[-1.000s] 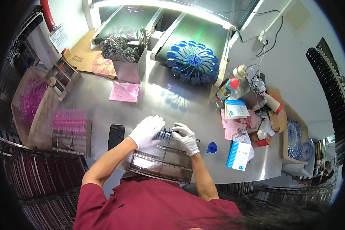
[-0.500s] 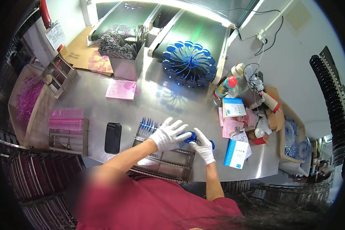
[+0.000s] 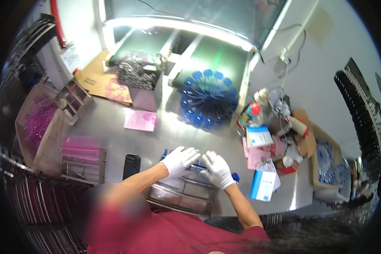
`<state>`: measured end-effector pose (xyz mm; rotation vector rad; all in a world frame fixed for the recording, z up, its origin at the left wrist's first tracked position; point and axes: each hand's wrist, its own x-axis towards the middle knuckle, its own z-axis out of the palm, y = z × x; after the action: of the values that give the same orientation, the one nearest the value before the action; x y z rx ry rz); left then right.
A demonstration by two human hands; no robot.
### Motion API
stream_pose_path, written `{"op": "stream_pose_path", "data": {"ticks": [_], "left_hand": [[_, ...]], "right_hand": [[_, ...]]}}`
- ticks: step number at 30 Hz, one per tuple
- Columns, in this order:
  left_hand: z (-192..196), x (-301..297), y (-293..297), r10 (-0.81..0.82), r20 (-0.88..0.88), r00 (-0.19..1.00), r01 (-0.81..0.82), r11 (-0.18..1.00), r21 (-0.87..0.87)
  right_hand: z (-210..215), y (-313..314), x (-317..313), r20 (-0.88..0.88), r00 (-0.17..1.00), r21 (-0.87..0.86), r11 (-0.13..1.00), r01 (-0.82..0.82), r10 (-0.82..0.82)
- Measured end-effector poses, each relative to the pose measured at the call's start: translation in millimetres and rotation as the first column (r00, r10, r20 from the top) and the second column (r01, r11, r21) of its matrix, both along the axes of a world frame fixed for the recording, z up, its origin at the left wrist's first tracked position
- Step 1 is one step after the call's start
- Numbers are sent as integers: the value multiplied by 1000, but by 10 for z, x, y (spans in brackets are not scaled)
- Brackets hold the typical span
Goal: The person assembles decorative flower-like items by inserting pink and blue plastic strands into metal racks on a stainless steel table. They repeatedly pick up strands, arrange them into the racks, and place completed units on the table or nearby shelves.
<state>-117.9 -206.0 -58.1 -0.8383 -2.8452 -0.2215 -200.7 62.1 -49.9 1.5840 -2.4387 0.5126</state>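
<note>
Both my hands wear white gloves and hover over the far side of a metal slotted rack (image 3: 182, 198). My left hand (image 3: 180, 161) lies palm down with its fingers stretched out, over a blue piece at the rack's left end. Close beside it, my right hand (image 3: 217, 170) also has its fingers extended, slightly bent. Some blue (image 3: 195, 167) shows in the gap between the hands, partly hidden and blurred. Another small blue piece (image 3: 235, 178) sits by my right wrist. I see nothing gripped in either hand.
A ring of blue discs (image 3: 209, 99) stands at the green conveyor's near end. A black phone (image 3: 132, 166) and a rack of pink pieces (image 3: 83, 163) are on the left. Booklets (image 3: 262, 185), bottles (image 3: 252, 112) and papers crowd the right. A bin of metal parts (image 3: 144, 97) stands behind.
My right hand has let go of the blue piece it pinched and moved left over the rack, fingers extended. My left hand has come down beside it. The whole view has tilted up.
</note>
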Motion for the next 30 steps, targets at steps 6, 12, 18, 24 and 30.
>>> {"op": "stream_pose_path", "data": {"ticks": [6, 12, 18, 24, 30], "left_hand": [[415, -119, -1215, 517, -168, 839, -462, 841, 284], [980, -1062, -2015, 932, -102, 348, -680, 326, 657], [1237, -1168, -2424, 618, -490, 614, -714, 700, -12], [1656, -1036, -2572, 452, -467, 760, -544, 836, -76], [2192, -68, -1704, 384, -589, 711, 66, 797, 600]], "right_hand": [[120, -298, 179, -64, 994, 128, 988, -84, 93], [134, -117, 169, -58, 998, 261, 964, 51, -36], [168, -101, 1507, 84, 984, -17, 987, 157, -155], [-29, -289, 2201, 384, 835, 259, 914, 313, -394], [481, -90, 2490, 244, 806, 265, 837, 479, -539]]}}
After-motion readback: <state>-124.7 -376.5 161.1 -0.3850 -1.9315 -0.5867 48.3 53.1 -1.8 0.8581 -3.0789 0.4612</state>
